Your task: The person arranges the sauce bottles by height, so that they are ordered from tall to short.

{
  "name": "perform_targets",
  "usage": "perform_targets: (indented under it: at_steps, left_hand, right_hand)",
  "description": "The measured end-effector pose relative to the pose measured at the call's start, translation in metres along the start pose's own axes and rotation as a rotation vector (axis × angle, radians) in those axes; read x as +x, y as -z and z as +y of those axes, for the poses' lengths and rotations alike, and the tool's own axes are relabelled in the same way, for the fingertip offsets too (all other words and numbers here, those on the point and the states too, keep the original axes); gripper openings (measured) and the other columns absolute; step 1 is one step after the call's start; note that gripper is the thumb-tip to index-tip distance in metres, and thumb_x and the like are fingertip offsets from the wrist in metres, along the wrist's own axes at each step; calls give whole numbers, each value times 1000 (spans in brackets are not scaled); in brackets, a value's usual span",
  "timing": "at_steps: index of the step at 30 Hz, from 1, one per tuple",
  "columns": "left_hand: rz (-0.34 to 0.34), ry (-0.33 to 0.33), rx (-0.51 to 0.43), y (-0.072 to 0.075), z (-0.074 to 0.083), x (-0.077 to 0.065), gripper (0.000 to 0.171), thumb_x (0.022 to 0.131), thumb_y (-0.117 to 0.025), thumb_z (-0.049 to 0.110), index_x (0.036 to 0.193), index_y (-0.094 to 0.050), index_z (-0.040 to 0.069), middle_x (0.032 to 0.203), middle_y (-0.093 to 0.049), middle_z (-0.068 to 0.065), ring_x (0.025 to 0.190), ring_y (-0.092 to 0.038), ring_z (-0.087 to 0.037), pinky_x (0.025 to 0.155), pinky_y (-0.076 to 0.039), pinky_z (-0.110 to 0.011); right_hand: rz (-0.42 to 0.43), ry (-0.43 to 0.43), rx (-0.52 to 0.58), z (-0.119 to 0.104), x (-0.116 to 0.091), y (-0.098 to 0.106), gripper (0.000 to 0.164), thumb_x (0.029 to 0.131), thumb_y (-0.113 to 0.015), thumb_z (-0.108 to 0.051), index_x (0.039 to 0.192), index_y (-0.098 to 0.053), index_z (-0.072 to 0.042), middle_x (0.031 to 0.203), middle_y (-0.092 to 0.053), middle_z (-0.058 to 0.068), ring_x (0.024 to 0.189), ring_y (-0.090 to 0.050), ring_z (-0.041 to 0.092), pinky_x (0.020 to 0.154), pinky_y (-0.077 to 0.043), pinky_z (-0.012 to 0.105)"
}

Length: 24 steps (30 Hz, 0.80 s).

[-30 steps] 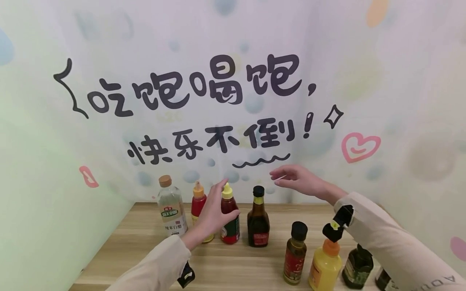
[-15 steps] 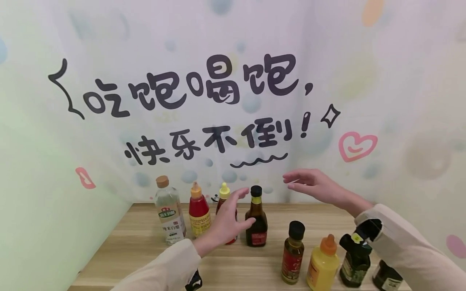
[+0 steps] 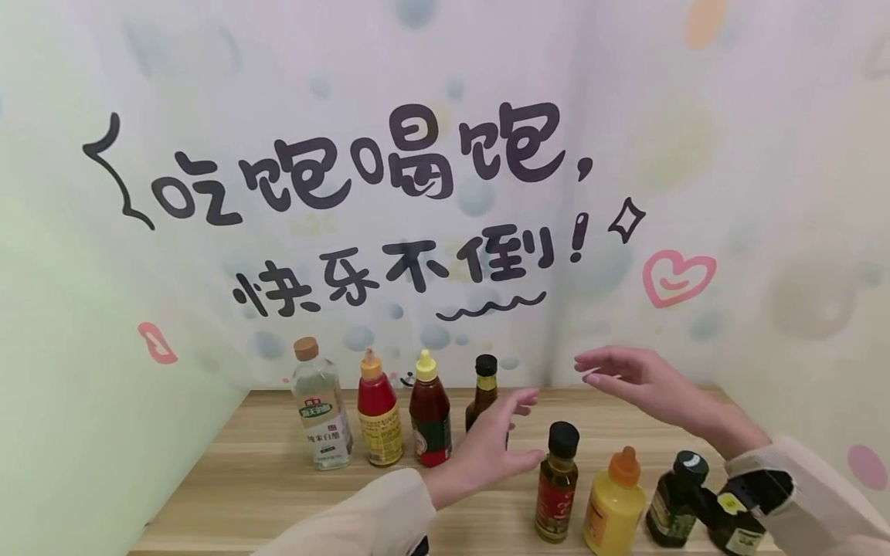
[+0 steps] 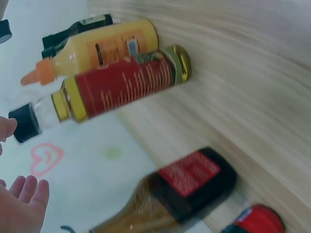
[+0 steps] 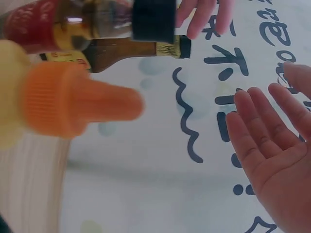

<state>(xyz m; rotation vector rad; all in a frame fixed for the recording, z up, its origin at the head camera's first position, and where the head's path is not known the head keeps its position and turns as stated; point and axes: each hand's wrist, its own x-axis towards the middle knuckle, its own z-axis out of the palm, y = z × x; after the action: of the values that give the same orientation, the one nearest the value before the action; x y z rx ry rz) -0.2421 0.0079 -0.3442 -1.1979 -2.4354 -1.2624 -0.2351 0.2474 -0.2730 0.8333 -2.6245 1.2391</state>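
In the head view my left hand [image 3: 489, 448], fingers apart and holding nothing, overlaps a dark sauce bottle [image 3: 481, 394] and reaches beside a black-capped bottle with a red label [image 3: 554, 494]. The left wrist view shows that red-labelled bottle [image 4: 129, 82] with a fingertip near its cap. My right hand [image 3: 647, 386] hovers to the right, palm facing inward with nothing in it, above a yellow squeeze bottle with an orange nozzle [image 3: 615, 510]. In the right wrist view the right hand [image 5: 272, 141] has its fingers extended, away from the orange nozzle [image 5: 82, 99].
Along the back of the wooden table [image 3: 222, 463] stand a clear vinegar bottle [image 3: 321, 409], a red sauce bottle with yellow label [image 3: 380, 417] and a yellow-tipped sauce bottle [image 3: 430, 417]. Two dark bottles, one black-capped [image 3: 673, 502], stand front right. A printed curtain [image 3: 348, 77] hangs behind.
My left hand has moved right, past the yellow-tipped bottle and the dark sauce bottle, toward the red-labelled one. My right hand has shifted right and lower. The bottles stay in place.
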Motion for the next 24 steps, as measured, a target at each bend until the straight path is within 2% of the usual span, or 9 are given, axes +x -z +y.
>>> perform_targets:
  at_steps: [5,9,16,20,24]
  left_hand:
    - [-53,55,-20,-14,3,4,65,75,-71,19,130,-36,12,123,-47,-2,109,-48,-13,84,-43,-23]
    - [-88,108,-51,-20,6,8,69,74,-72,23,131,-33,13,122,-47,-2,108,-49,-14,85,-43,-24]
    - [-88,174,-144,-27,5,15,67,72,-74,23,128,-37,15,117,-50,1,101,-51,-9,79,-45,-22]
    - [-93,187,-207,-33,2,16,63,72,-74,23,125,-40,17,116,-50,2,96,-51,-8,76,-45,-20]
    - [-105,199,-243,-38,-1,16,56,73,-73,21,121,-43,18,110,-54,6,90,-52,-5,73,-46,-20]
  right_hand:
    - [25,-18,-6,10,-15,-10,29,88,-55,-16,113,-55,-1,106,-60,11,95,-58,16,75,-48,22]
    - [57,-10,-7,15,-29,-17,28,89,-53,-12,112,-54,3,105,-60,14,91,-59,9,73,-49,22]
    - [149,-45,44,23,-48,-28,26,88,-54,-10,110,-54,4,104,-60,15,91,-58,2,72,-49,21]
    - [135,-105,97,28,-57,-34,30,88,-54,-10,113,-51,7,109,-56,22,91,-56,1,71,-49,22]
    - [98,-210,200,30,-66,-39,38,89,-53,-15,119,-47,7,115,-51,25,92,-56,0,73,-49,23]
